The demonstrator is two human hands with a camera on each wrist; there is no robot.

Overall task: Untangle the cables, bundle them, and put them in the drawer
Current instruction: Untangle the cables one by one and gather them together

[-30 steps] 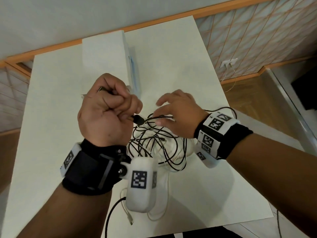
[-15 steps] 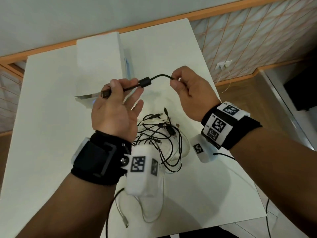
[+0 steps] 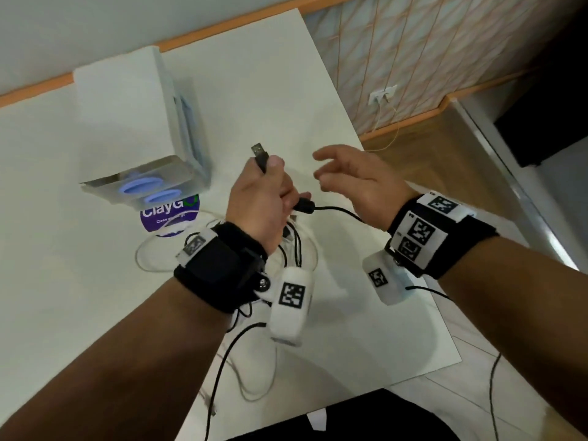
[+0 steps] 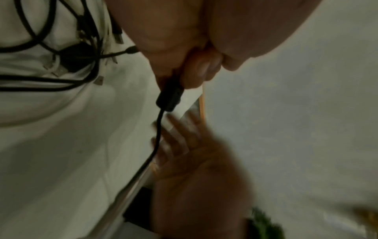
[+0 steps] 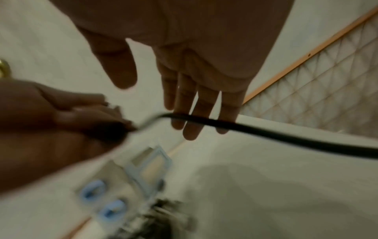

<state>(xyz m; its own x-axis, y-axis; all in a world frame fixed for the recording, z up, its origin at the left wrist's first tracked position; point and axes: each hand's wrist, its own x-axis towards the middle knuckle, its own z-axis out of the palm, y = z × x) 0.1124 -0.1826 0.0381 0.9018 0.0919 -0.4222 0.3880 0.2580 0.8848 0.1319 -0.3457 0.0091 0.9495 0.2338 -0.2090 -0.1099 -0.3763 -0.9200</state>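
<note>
My left hand [image 3: 264,189] grips a black USB cable [image 3: 334,210] above the table, its metal plug [image 3: 258,150] sticking up past the thumb. The cable's thick ferrite bead [image 4: 169,98] hangs just below the fist, and the cord [image 5: 266,132] runs off toward my right wrist. My right hand [image 3: 353,173] hovers beside it with fingers spread and relaxed, holding nothing. A tangle of black and white cables [image 3: 296,246] lies on the white table [image 3: 79,281] under my left wrist, also seen as a knot [image 4: 67,55] in the left wrist view.
A small white drawer unit [image 3: 133,122] with blue round handles [image 3: 138,186] stands at the back left, a purple round sticker [image 3: 170,214] in front of it. The table's right edge drops to a wooden floor [image 3: 445,148]. Camera leads trail off the front edge.
My right hand has let go of the black cable and opened. My left hand turned so the plug points up, and the cable now hangs from it alone.
</note>
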